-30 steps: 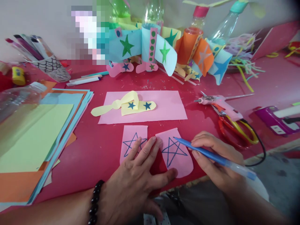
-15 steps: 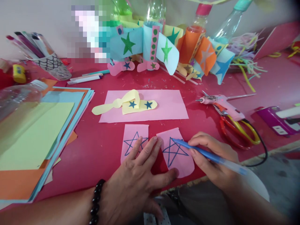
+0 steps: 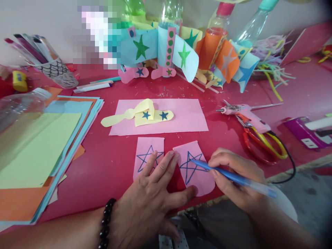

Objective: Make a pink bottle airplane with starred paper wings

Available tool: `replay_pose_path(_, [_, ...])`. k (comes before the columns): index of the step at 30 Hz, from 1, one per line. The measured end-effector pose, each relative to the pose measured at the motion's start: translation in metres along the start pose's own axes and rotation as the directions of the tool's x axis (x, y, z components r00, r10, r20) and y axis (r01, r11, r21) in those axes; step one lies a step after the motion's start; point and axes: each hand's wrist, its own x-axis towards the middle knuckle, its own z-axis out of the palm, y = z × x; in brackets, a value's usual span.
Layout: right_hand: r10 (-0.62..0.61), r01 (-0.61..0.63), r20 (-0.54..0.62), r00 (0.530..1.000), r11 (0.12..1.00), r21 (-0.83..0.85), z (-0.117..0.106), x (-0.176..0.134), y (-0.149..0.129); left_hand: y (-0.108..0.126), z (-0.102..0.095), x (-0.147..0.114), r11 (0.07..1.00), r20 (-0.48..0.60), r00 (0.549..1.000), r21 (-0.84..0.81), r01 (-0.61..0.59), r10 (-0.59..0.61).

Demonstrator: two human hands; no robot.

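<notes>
My right hand (image 3: 236, 176) grips a blue felt-tip pen (image 3: 233, 177). Its tip touches the right pink paper piece (image 3: 202, 186), inside a star drawn in blue lines. My left hand (image 3: 158, 186) lies flat with fingers spread, a finger or two on the left pink paper piece (image 3: 141, 142) and the thumb on the lower edge of the right one. A second line-drawn star shows on the left piece, partly covered by my fingers. Beyond both hands, a yellow paper cutout (image 3: 155, 118) with two dark blue stars rests on a pink paper sheet (image 3: 189, 114).
A stack of coloured paper (image 3: 52, 148) and a clear bottle (image 3: 20, 107) lie left, near a pen cup (image 3: 57, 71). Decorated bottles (image 3: 166, 45) stand at the back. Right are a glue gun (image 3: 249, 116), scissors (image 3: 259, 148) and a purple tape dispenser (image 3: 306, 133).
The pen tip has moved down from the star's top point to its inside. A line has been added across the star's upper part. My left hand stays in place.
</notes>
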Motion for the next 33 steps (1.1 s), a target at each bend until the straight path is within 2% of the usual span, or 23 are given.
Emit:
replay_pose_path(6, [0.051, -0.053, -0.046, 0.998, 0.997, -0.053, 0.0003, -0.002, 0.0015, -0.0007, 0.0024, -0.0017, 1.0, -0.021, 1.0, -0.004, -0.001, 0.001])
replay_pose_path(12, [0.033, -0.036, -0.037, 0.999, 0.995, -0.089, 0.0027, -0.0011, 0.0039, -0.0003, 0.0031, -0.0026, 1.0, -0.024, 1.0, 0.003, 0.0, 0.0])
replay_pose_path(20, [-0.011, 0.011, -0.001, 1.0, 1.0, 0.023, 0.001, 0.0007, -0.001, 0.0003, 0.004, -0.0031, 1.0, -0.018, 1.0, 0.013, -0.002, 0.002])
replay_pose_path(28, [0.017, -0.021, -0.045, 0.999, 0.997, -0.072, 0.0021, -0.0022, 0.0017, -0.0007, 0.002, -0.0027, 1.0, -0.022, 1.0, 0.01, 0.0, 0.0])
replay_pose_path(33, [-0.001, 0.001, -0.021, 1.0, 1.0, -0.013, 0.0013, -0.002, 0.0018, 0.0, 0.0033, -0.0021, 1.0, -0.016, 1.0, 0.011, 0.008, -0.008])
